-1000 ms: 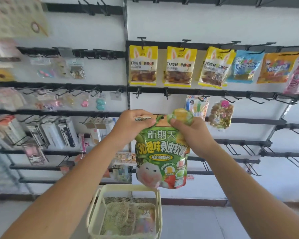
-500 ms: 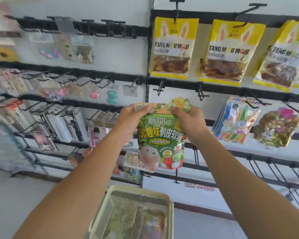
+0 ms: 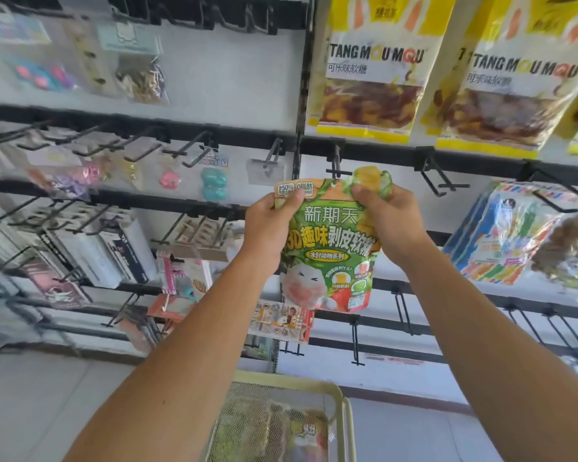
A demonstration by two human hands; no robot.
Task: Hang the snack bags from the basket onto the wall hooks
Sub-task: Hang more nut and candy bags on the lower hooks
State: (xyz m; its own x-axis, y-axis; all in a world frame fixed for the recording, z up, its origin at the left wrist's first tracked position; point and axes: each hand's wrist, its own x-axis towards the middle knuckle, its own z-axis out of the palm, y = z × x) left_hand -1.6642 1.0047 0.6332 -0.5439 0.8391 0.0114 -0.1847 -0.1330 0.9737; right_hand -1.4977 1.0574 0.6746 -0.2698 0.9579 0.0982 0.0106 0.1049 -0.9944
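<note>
I hold a green snack bag (image 3: 331, 248) up in front of the wall with both hands. My left hand (image 3: 267, 228) pinches its top left corner. My right hand (image 3: 389, 221) grips its crumpled top right corner. The bag's top edge sits right at the tip of a black double-prong hook (image 3: 337, 161) on the rail above; whether the hook is through the bag's hole I cannot tell. Below, the pale yellow mesh basket (image 3: 342, 425) holds more snack bags (image 3: 304, 435).
Yellow snack bags (image 3: 367, 78) hang on the row above, a second one (image 3: 508, 88) to the right. A colourful packet (image 3: 508, 238) hangs at right. Bare hooks (image 3: 437, 175) stick out to the right and below (image 3: 356, 338). Small goods fill the left panel (image 3: 90, 235).
The wall has come much closer and the view has shifted left. Both hands have carried the green bag up to the hook on the rail under the yellow bags.
</note>
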